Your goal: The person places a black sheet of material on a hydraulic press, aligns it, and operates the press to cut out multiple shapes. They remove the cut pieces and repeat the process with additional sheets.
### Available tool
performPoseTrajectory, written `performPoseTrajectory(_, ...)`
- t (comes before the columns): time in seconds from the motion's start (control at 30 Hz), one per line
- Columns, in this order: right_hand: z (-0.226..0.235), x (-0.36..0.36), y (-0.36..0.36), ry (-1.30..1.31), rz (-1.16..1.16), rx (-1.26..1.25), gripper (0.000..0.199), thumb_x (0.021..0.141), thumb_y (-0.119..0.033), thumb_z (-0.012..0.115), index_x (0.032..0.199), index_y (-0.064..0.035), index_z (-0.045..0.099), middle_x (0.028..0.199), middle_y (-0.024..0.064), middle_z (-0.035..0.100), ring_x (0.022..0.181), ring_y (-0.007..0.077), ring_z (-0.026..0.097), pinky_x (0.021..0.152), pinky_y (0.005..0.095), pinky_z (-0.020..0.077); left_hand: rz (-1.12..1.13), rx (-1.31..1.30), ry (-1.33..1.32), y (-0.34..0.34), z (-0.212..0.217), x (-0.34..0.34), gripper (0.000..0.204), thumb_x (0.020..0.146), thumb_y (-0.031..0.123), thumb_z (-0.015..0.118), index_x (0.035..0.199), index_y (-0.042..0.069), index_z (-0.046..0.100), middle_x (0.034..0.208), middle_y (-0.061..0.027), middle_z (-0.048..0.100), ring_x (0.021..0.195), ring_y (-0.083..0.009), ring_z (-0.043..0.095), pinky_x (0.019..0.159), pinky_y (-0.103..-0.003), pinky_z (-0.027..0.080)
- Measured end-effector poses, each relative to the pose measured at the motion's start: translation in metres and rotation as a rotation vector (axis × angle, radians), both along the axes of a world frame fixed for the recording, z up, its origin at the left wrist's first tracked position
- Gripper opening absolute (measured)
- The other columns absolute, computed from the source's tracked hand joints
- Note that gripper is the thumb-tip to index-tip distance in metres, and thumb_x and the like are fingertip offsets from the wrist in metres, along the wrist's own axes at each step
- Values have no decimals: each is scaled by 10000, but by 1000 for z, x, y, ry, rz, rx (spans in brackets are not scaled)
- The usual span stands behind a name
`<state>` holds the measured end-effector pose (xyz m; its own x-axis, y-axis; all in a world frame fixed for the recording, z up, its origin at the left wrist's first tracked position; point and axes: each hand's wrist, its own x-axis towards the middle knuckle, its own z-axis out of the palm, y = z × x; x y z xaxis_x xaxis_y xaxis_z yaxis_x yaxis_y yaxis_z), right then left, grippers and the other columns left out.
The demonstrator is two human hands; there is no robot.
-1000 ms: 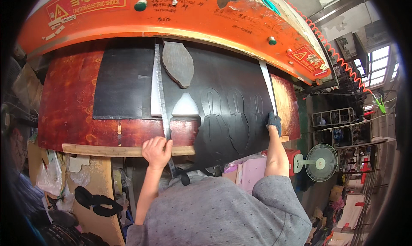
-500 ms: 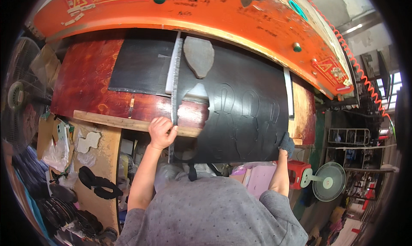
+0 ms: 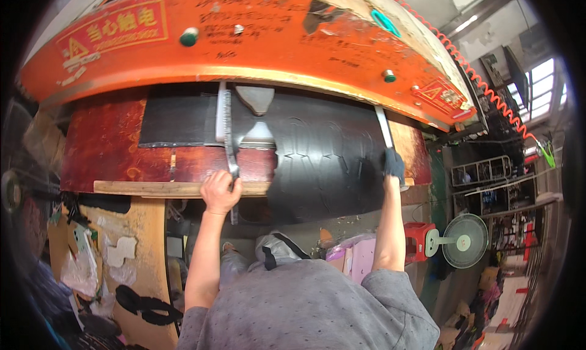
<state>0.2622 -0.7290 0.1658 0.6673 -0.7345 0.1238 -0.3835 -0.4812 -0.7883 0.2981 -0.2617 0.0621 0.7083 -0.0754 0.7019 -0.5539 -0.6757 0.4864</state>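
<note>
Worker lines up black sheet (image 3: 323,167) under orange press (image 3: 244,45)

Left hand (image 3: 221,192) grips metal ruler (image 3: 227,136); gloved right hand (image 3: 394,165) clutches sheet's edge, mid-frame. Cutouts made, most uncut.

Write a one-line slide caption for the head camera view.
Left hand grips a metal ruler across a black sheet on a red-brown bed, gloved right hand at its edge.

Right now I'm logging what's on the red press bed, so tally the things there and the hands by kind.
Black sheets: 2 (small black sheet, large black sheet)
Metal rulers: 2 (long ruler, short ruler)
Hands: 2 (left hand, right hand)
Total: 6
</note>
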Motion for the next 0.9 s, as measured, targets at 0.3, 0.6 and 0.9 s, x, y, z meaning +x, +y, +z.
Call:
performPoseTrajectory(0.3,105,104,20,-452,549,596,203,889,-256,514,879,-78,612,699,33,599,569,132,550,494,248,388,321,164,189,9,-18,5,339,807,375,657,919,56,632,999,-83,629,1088,-292,522,1042,-512,298)
performPoseTrajectory(0.6,-7,10,-22,-141,151,-359,332,887,-312,576,1017,-18,656,949,168,680,886,337,638,828,418,495,413,285,198,4,-17,23,511,854,463,593,1110,21,608,1229,-97,555,1287,-293,392,1120,-519,169)
performPoseTrajectory(0.9,-92,-10,-53,-16,-73,-777,371,813,-330,591,1028,-28,606,1018,165,624,1018,362,557,889,463,437,370,259,162,10,-14,27,494,833,467,607,1090,45,620,1228,-83,553,1267,-278,410,1118,-511,172)
